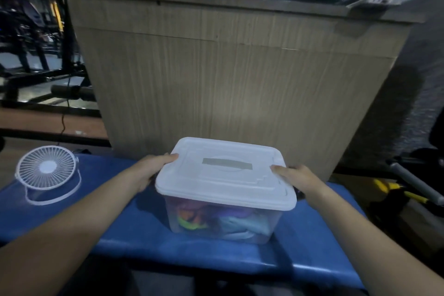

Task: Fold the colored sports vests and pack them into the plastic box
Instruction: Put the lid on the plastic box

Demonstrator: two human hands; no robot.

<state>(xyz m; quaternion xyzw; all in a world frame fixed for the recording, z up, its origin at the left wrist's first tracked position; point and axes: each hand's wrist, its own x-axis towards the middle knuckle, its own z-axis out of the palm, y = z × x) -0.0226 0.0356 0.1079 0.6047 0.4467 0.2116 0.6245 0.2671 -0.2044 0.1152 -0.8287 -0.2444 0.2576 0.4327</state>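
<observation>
A clear plastic box point(269, 223) stands on the blue padded bench point(134, 230), closed by a white lid point(223, 175) with a grey strip across its handle. Through the front wall I see colored vests point(216, 220) inside: purple, orange, green and pale blue. My left hand point(153, 166) grips the lid's left edge, thumb on top and fingers curled under the rim. My right hand point(293, 175) grips the lid's right edge, thumb lying on top.
A small white desk fan point(48, 172) stands on the bench at the left. A tall wooden counter point(240, 74) rises right behind the box. Gym equipment stands at the far left, and yellow-handled gear point(403, 193) lies on the floor at the right.
</observation>
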